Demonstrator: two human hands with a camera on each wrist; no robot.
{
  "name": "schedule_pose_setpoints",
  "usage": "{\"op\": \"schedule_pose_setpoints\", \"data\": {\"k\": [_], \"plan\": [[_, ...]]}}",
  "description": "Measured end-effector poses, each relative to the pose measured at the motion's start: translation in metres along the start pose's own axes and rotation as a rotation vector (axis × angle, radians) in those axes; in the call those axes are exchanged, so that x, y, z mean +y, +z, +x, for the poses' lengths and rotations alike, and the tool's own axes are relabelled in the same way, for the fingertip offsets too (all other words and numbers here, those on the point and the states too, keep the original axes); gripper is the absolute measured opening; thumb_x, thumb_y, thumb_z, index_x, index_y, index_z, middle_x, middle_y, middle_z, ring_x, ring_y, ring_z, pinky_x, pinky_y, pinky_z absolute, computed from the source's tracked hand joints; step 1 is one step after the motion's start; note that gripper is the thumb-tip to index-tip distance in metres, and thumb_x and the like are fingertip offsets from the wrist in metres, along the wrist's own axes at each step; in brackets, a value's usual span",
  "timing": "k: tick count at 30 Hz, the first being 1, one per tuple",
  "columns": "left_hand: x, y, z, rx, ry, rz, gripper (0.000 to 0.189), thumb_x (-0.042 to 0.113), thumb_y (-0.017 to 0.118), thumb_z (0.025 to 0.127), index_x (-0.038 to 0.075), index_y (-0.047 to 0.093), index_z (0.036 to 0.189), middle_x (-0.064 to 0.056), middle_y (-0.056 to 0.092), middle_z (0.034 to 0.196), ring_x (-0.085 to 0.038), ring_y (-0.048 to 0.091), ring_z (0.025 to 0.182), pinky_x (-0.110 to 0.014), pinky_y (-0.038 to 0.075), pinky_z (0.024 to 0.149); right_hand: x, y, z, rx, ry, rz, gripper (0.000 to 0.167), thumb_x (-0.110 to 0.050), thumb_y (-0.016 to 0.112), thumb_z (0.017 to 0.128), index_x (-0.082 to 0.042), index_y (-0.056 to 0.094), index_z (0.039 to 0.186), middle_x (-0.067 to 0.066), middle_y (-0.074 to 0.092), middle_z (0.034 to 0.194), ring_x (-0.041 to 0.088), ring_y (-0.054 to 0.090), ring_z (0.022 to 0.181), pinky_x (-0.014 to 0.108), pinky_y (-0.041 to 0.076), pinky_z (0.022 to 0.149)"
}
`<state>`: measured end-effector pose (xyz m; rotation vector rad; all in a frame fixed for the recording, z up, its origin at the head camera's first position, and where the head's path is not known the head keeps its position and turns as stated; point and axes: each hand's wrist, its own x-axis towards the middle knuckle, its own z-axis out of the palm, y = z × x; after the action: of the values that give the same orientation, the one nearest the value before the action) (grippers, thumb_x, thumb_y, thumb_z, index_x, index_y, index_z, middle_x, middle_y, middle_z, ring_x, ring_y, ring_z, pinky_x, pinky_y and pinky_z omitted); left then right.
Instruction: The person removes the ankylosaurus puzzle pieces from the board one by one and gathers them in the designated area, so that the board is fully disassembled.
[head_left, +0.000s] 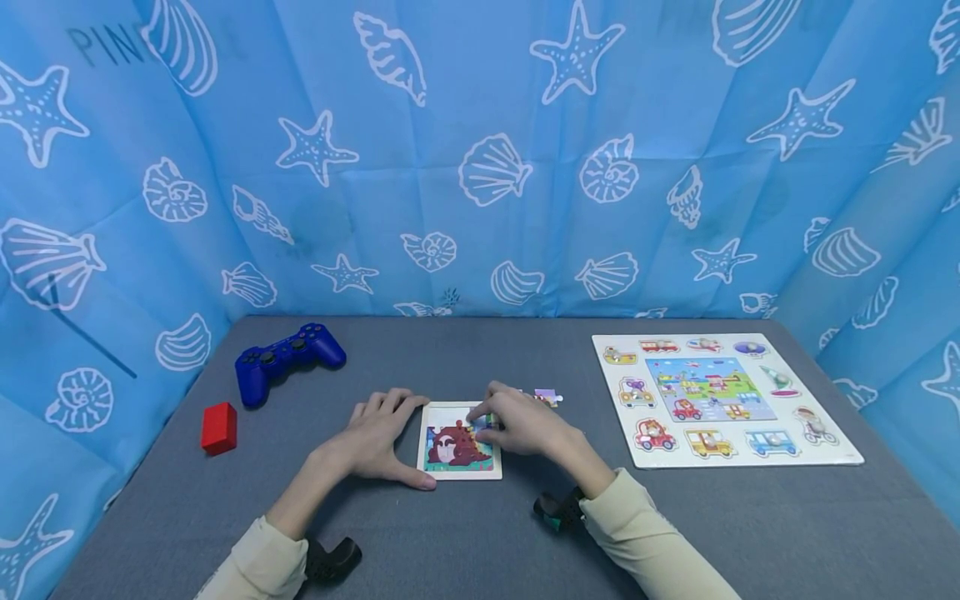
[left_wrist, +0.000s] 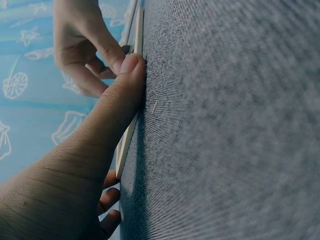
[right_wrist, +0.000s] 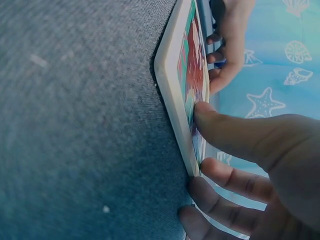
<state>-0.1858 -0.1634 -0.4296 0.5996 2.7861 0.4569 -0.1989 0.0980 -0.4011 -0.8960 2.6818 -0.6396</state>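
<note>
A small jigsaw puzzle (head_left: 459,477) in a pale wooden frame lies flat on the table, showing a dark red dinosaur-like figure; a white patch shows along its top. My left hand (head_left: 378,439) rests against the frame's left side, fingers stretched at the upper left corner and thumb at the lower left. Over the upper right of the picture, my right hand (head_left: 523,421) bends its thumb and index finger around a puzzle piece (head_left: 490,422), mostly covered by the fingers. In the right wrist view the thumb (right_wrist: 210,121) touches the picture surface.
Loose puzzle pieces (head_left: 548,397) lie just behind the right hand, partly hidden. A white vehicle peg puzzle board (head_left: 630,440) lies at the right. On the left are a blue game controller (head_left: 288,358) and a red block (head_left: 219,428). A blue curtain (head_left: 480,108) surrounds the table.
</note>
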Motion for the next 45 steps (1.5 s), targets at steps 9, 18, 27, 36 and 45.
{"op": "schedule_pose_setpoints", "data": {"k": [9,18,27,36,45], "plan": [[0.0004,-0.0007,-0.0009,-0.006,-0.008,0.006,0.118,0.082,0.078,0.062,0.024,0.037,0.157,-0.011,0.038,0.157,-0.04,0.037,0.139,-0.062,0.033,0.107,0.0009,0.0012,-0.0017,0.037,-0.031,-0.029,0.023,-0.017,0.075,0.094,-0.012,0.076,0.116,0.008,0.061,0.108,0.013,0.05,0.082,0.029,0.043,0.07],[0.0013,-0.001,0.0001,-0.007,-0.01,0.008,0.118,0.083,0.078,0.062,0.025,0.037,0.157,-0.012,0.038,0.158,-0.04,0.037,0.14,-0.062,0.033,0.108,0.0001,0.0026,-0.002,0.052,-0.014,-0.038,0.023,-0.018,0.076,0.093,-0.014,0.076,0.115,0.008,0.061,0.112,0.015,0.05,0.087,0.033,0.043,0.074],[0.0005,0.0009,0.0005,0.0,-0.009,0.009,0.118,0.083,0.078,0.062,0.025,0.037,0.156,-0.011,0.038,0.157,-0.039,0.037,0.139,-0.061,0.034,0.107,-0.0002,0.0028,-0.0013,0.07,-0.017,-0.042,0.04,-0.018,0.078,0.092,-0.012,0.069,0.131,0.009,0.063,0.11,0.016,0.048,0.084,0.033,0.04,0.071],[0.0005,0.001,0.0007,0.0,-0.005,0.007,0.117,0.082,0.079,0.062,0.025,0.038,0.156,-0.011,0.038,0.157,-0.039,0.038,0.138,-0.061,0.034,0.106,0.0005,0.0031,-0.0006,0.101,-0.015,-0.018,0.039,-0.015,0.079,0.09,-0.007,0.071,0.127,0.009,0.064,0.11,0.014,0.048,0.085,0.029,0.041,0.072],[0.0015,0.0005,0.0001,0.002,-0.01,0.016,0.118,0.083,0.078,0.062,0.026,0.037,0.156,-0.011,0.038,0.157,-0.038,0.038,0.138,-0.06,0.034,0.106,0.001,0.0033,-0.0006,0.111,-0.043,-0.049,0.035,-0.008,0.075,0.092,-0.008,0.073,0.127,0.008,0.062,0.105,0.014,0.046,0.081,0.027,0.039,0.07]]}}
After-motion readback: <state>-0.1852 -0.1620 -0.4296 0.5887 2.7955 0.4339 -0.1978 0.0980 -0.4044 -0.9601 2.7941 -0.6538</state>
